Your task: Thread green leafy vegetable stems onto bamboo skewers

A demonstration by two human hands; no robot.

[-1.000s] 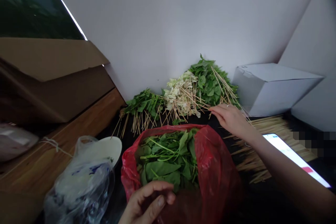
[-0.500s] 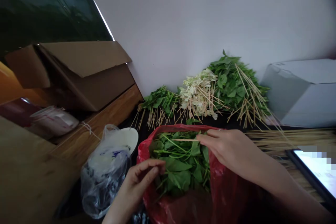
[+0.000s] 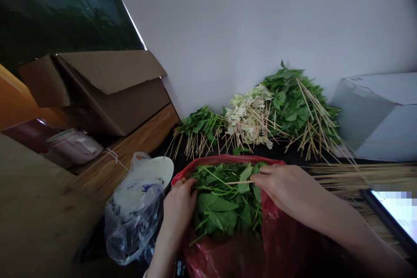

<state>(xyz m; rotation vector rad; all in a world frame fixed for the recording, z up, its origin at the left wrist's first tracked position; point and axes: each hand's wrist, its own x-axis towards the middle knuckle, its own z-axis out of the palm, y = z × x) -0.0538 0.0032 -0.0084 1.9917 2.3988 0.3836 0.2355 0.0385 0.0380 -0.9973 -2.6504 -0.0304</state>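
A red plastic bag (image 3: pixel 224 254) stands in front of me, filled with leafy greens (image 3: pixel 216 208). My right hand (image 3: pixel 276 186) pinches a thin bamboo skewer (image 3: pixel 240 182) over the right side of the bag; the skewer points left above the leaves. My left hand (image 3: pixel 180 202) is at the bag's left rim, its fingers curled down against the edge of the greens. The fingertips are partly hidden, so what they hold cannot be made out.
By the wall lie skewered greens (image 3: pixel 288 104), skewered pale cabbage (image 3: pixel 249 115) and a smaller skewered bunch (image 3: pixel 202 126). Loose skewers (image 3: pixel 339 169) and a lit screen (image 3: pixel 395 215) are right, near a white box (image 3: pixel 381 117). Left are a clear bag (image 3: pixel 133 221), a bowl (image 3: pixel 163 169) and a cardboard box (image 3: pixel 120 100).
My left hand has moved up and left from over the leaves to the bag's left rim, its fingers now curled down. My right hand still holds the skewer, in nearly the same place.
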